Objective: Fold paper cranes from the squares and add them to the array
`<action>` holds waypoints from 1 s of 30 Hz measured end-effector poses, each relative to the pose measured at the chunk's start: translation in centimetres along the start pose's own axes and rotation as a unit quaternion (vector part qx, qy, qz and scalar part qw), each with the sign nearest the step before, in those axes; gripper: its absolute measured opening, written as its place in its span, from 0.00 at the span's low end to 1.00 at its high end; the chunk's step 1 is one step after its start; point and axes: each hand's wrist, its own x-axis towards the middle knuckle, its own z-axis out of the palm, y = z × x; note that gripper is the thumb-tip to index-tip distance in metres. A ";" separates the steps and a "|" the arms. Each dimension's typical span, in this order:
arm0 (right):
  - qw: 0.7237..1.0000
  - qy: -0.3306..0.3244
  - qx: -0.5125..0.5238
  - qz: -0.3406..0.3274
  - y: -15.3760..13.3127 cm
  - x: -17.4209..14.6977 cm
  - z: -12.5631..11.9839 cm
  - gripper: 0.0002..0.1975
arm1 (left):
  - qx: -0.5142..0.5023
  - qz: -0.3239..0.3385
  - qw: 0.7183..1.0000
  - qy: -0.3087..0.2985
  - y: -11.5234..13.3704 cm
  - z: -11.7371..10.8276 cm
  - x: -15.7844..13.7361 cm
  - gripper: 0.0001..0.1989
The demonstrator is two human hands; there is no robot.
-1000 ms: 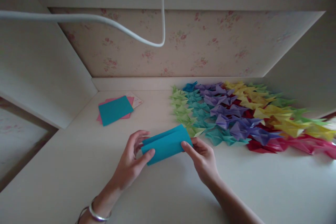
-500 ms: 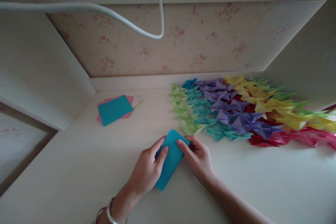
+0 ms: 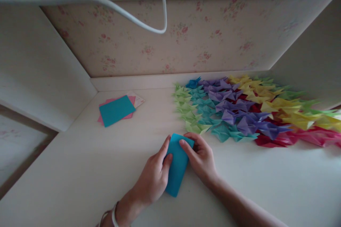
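Between my two hands is a bright blue piece of folded paper (image 3: 178, 170), a narrow rectangle tilted slightly over the white desk. My left hand (image 3: 156, 173) grips its left edge, thumb on top and fingers behind. At the upper right corner, my right hand (image 3: 201, 156) pinches the paper with the thumb on its face and the fingers curled beneath. Both hands are closed on it, and their fingertips under the paper are hidden.
Rows of folded paper cranes in several colours, such as purple ones (image 3: 234, 106) and yellow ones (image 3: 285, 106), cover the right back. A blue sheet (image 3: 117, 110) lies on pink paper (image 3: 131, 115) at the left. A white cable (image 3: 119, 14) hangs above.
The blue paper has turned to stand more upright, its lower end swinging right. Its offset upper edges now look aligned. My left hand has shifted slightly right with it.
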 end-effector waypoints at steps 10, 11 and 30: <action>0.999 -0.033 -0.004 0.003 -0.1 0.3 -0.2 0.12 | -0.047 -0.038 0.998 -0.025 0.2 -0.2 0.0 0.28; 0.999 -0.037 -0.009 0.003 -0.1 0.3 -0.2 0.12 | -0.047 -0.041 0.998 -0.027 0.3 -0.3 0.0 0.29; 0.997 -0.006 0.032 0.063 -1.0 0.4 -0.1 0.18 | -0.024 -0.034 0.999 0.011 0.1 -0.3 0.1 0.28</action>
